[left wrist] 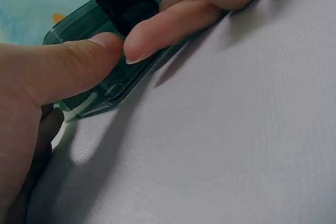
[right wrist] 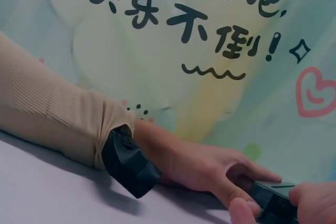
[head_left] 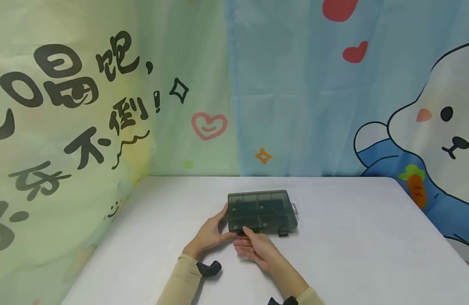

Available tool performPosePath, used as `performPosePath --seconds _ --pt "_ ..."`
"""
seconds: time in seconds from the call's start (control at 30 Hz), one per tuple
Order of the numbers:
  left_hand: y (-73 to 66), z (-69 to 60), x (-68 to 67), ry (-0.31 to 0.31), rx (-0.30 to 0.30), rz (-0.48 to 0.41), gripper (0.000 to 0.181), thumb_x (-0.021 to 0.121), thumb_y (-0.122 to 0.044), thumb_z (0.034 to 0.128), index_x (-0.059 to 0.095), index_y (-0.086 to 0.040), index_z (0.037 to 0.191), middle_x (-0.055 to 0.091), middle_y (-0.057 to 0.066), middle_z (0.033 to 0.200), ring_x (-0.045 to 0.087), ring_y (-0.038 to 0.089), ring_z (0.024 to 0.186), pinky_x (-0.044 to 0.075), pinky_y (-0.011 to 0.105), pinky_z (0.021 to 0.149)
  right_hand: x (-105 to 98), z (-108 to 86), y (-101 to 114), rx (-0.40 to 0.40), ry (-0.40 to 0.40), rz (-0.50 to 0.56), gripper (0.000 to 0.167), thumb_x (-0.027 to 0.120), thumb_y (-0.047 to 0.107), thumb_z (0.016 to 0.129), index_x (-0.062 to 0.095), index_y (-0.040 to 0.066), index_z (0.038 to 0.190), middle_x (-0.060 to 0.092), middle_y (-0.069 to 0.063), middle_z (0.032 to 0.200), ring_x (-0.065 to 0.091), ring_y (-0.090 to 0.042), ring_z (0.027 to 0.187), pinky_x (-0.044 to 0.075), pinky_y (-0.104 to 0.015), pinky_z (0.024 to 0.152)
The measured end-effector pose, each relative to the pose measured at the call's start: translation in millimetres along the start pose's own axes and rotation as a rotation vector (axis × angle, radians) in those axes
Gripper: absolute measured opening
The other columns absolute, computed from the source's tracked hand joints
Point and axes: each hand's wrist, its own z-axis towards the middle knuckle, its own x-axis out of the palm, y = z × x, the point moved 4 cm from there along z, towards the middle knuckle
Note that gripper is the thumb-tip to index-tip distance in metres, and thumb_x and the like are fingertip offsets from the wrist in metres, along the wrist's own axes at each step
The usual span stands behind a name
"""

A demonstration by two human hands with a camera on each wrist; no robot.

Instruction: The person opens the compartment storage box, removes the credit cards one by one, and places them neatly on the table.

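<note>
A dark green see-through plastic storage box with inner compartments lies with its lid shut on the white table. My left hand grips its left end, the thumb along the front and the fingers at the left side. At the front edge near the left corner, my right hand has its thumb on the rim, with its other fingers loosely extended below. A black latch shows beside the right fingers in the left wrist view. The right wrist view shows the left hand around the box, partly covered by right fingertips.
The white table extends around the box. Behind it hangs a printed curtain with writing, hearts and a cartoon bear. Both wrists carry black camera mounts, the left one close to the tabletop.
</note>
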Motion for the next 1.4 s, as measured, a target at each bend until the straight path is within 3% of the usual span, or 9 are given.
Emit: performPosePath --seconds 0.33,0.67,1.07,1.17,1.3,1.4 --pt "0.1 -5.3 1.6 0.002 -0.03 0.021 0.096 0.072 -0.048 0.0786 0.023 -0.012 0.152 0.04 0.013 0.148 0.044 0.03 0.134 0.036 0.044 0.112 2.0 -1.3 -2.2 0.035 -0.006 0.005 0.051 0.047 0.033 0.1 0.046 -0.011 0.125 0.07 0.003 0.085 0.069 -0.005 0.072 0.058 -0.019 0.07" --pt "3.4 -4.5 -0.7 0.001 -0.035 0.033 0.091 0.073 -0.046 0.079 0.027 -0.013 0.15 0.045 0.013 0.144 0.047 0.027 0.132 0.039 0.043 0.11 2.6 1.8 -2.4 0.064 -0.108 -0.021 0.037 0.049 0.031 0.099 0.057 -0.003 0.112 0.064 0.005 0.079 0.063 -0.003 0.065 0.055 -0.018 0.062" --pt "3.3 -6.0 -3.6 0.009 -0.025 -0.001 0.094 0.073 -0.051 0.0778 0.027 -0.012 0.15 0.043 0.009 0.147 0.044 0.025 0.134 0.037 0.043 0.111 -0.8 8.2 -4.0 0.073 -0.084 -0.033 0.028 0.052 0.028 0.097 0.067 0.005 0.094 0.06 0.005 0.073 0.06 -0.003 0.065 0.051 -0.017 0.061" --pt "1.4 -4.5 -3.2 0.021 -0.018 -0.025 0.093 0.072 -0.051 0.0784 0.028 -0.013 0.15 0.041 0.007 0.148 0.042 0.024 0.136 0.036 0.043 0.112 -1.5 8.1 -3.4 0.07 -0.095 -0.035 0.029 0.052 0.024 0.097 0.064 -0.001 0.103 0.06 0.004 0.074 0.058 -0.003 0.065 0.049 -0.016 0.059" --pt "-0.1 -2.6 -2.1 0.029 -0.015 -0.021 0.081 0.068 -0.048 0.0835 0.033 -0.014 0.148 0.044 0.007 0.146 0.043 0.028 0.135 0.035 0.046 0.112 1.3 7.3 -2.8 0.015 -0.108 -0.097 0.043 0.045 0.015 0.099 0.042 -0.01 0.133 0.061 0.001 0.083 0.056 -0.003 0.065 0.049 -0.016 0.056" --pt "-0.2 -0.9 -1.5 0.022 -0.006 0.003 0.074 0.066 -0.046 0.086 0.037 -0.015 0.147 0.048 0.007 0.144 0.046 0.03 0.132 0.036 0.046 0.111 4.4 7.1 -2.2 -0.043 -0.116 -0.171 0.041 0.043 0.012 0.1 0.039 -0.01 0.135 0.062 0.0 0.085 0.055 -0.003 0.063 0.048 -0.015 0.054"
